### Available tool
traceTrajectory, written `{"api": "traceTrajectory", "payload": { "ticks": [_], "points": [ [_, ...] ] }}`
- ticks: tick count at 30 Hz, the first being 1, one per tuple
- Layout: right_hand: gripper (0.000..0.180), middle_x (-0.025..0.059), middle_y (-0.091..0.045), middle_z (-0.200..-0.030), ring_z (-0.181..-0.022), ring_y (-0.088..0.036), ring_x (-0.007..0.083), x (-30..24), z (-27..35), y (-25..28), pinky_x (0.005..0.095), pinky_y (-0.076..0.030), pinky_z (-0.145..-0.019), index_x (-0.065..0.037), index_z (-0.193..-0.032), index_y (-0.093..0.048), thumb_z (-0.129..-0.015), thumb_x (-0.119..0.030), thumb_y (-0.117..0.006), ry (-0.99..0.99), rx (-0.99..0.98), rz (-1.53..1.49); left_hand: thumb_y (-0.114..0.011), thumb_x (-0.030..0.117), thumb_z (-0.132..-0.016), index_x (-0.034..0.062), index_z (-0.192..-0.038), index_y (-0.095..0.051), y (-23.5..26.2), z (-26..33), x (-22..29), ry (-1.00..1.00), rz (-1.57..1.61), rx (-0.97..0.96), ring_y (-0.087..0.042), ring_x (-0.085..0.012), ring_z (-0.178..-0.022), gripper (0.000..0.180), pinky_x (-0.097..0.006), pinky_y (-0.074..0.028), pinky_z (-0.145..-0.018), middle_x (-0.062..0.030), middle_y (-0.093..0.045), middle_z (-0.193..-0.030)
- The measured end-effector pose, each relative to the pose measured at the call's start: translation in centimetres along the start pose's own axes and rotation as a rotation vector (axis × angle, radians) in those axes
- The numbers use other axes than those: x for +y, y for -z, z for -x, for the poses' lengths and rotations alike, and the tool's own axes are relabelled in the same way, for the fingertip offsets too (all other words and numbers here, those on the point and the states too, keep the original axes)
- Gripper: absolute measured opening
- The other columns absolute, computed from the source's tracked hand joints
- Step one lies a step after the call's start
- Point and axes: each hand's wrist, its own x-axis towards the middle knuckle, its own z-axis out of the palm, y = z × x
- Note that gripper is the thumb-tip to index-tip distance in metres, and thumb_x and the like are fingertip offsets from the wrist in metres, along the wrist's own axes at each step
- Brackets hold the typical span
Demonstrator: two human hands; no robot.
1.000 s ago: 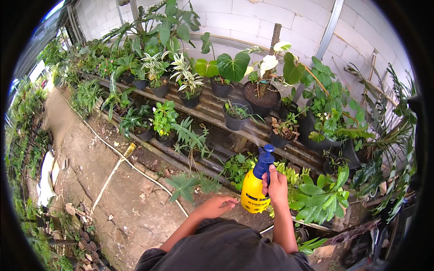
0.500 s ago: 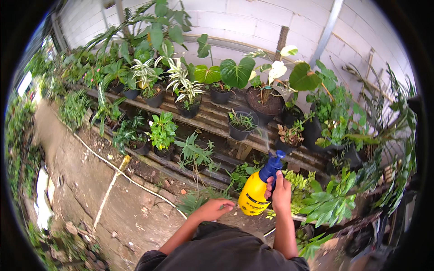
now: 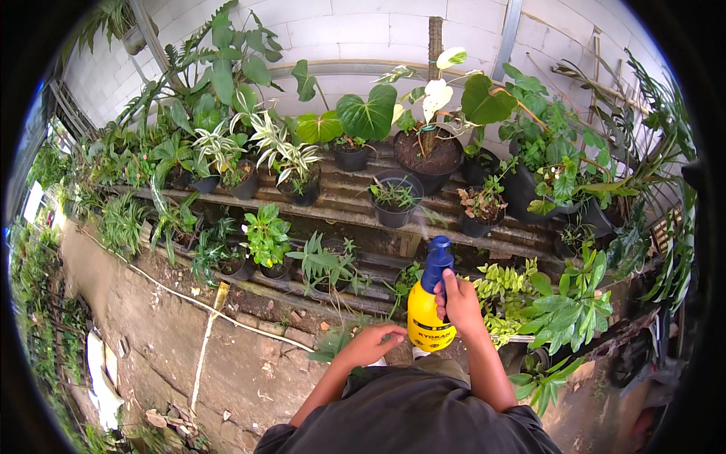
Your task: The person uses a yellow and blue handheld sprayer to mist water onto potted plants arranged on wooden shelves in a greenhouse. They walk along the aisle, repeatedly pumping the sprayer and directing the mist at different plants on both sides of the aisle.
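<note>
My right hand (image 3: 458,303) is closed around the handle of a yellow spray bottle (image 3: 427,314) with a blue top, held upright. Its nozzle points toward the shelf, and a faint mist (image 3: 423,217) hangs above it. Just beyond the mist, a black pot (image 3: 395,215) with small narrow-leaved plants (image 3: 392,195) stands on the upper slats. My left hand (image 3: 374,343) is open and holds nothing, its fingers stretched toward the bottle's lower side without clearly touching it.
A tiered slatted shelf (image 3: 344,203) carries several potted plants. A wide pot (image 3: 427,163) with a pole stands behind. Yellow-green foliage (image 3: 505,291) and a broad-leaved plant (image 3: 563,310) flank my right arm. A pale hose (image 3: 185,297) runs along the dirt floor (image 3: 144,318).
The view has shifted, so the shelf and plants appear farther left. The bottle stands more upright in my right hand. My left hand has come closer to the bottle.
</note>
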Motion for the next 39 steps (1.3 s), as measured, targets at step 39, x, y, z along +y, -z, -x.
{"api": "traceTrajectory", "payload": {
  "ticks": [39],
  "points": [
    [0.049, 0.0003, -0.054, -0.073, -0.056, -0.05, 0.0104, -3.4, -1.4, 13.4, 0.0275, -0.042, -0.054, 0.0, -0.101, -0.06, -0.116, -0.044, -0.047, 0.243, -0.035, -0.169, -0.066, 0.025, -0.107, 0.0026, -0.132, -0.069, -10.9, -5.6, 5.5, 0.081, 0.031, 0.096, -0.073, -0.0249, -0.107, 0.033, -0.038, -0.056, -0.096, -0.0156, -0.075, -0.12]
  ]
}}
